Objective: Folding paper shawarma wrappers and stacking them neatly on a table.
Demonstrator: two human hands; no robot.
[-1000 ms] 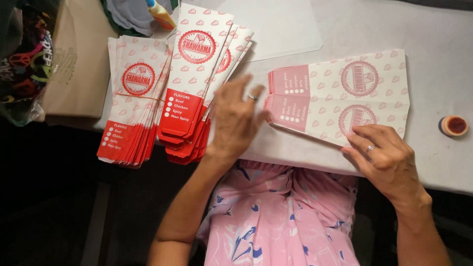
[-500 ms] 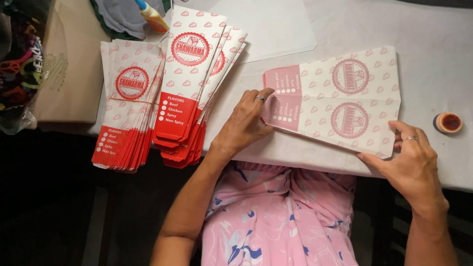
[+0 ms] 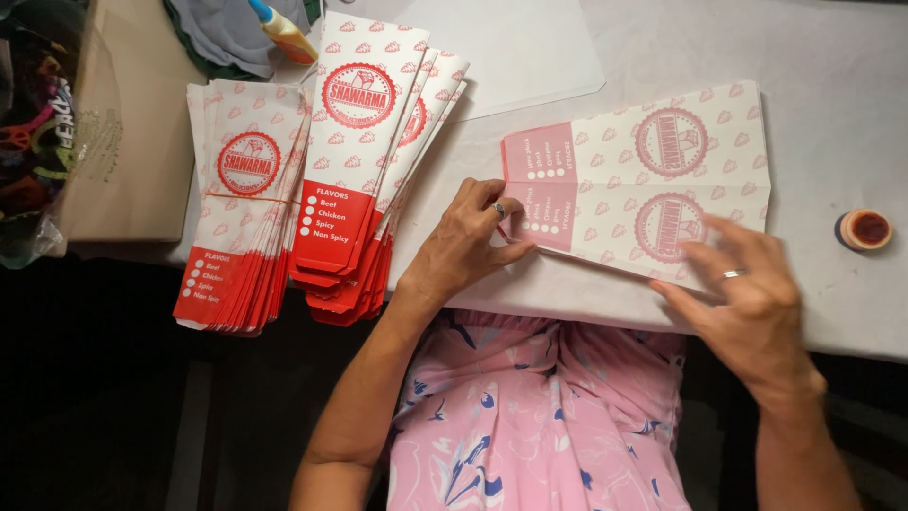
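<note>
A white table [image 3: 832,57] fills the upper part of the view, its near edge running across the middle, and a pink flowered dress [image 3: 539,416] shows below it at six o'clock. On the table, toward two o'clock, lies the printed paper sheet [image 3: 653,185], pale with red round emblems and a pink panel at its nine-o'clock end, lying flat with its near edge slightly raised over the surface. The left hand [image 3: 463,248] rests at the sheet's nine-o'clock end, fingers curled narrow, their tips pressing the pink panel's corner and the thumb laid along the sheet's near edge (a ring shows on one finger). The right hand [image 3: 747,303] sits at the sheet's five-o'clock corner, fingers spread fairly wide and somewhat blurred, their tips over the near edge; whether they pinch the paper or only press it, I cannot tell. Toward ten o'clock lie two fanned stacks of finished red-and-white paper sleeves: the larger stack [image 3: 364,161] beside the left hand, and the smaller stack [image 3: 241,203] at its nine o'clock side. At three o'clock, well apart from the right hand, stands a small round red pot [image 3: 865,230].
</note>
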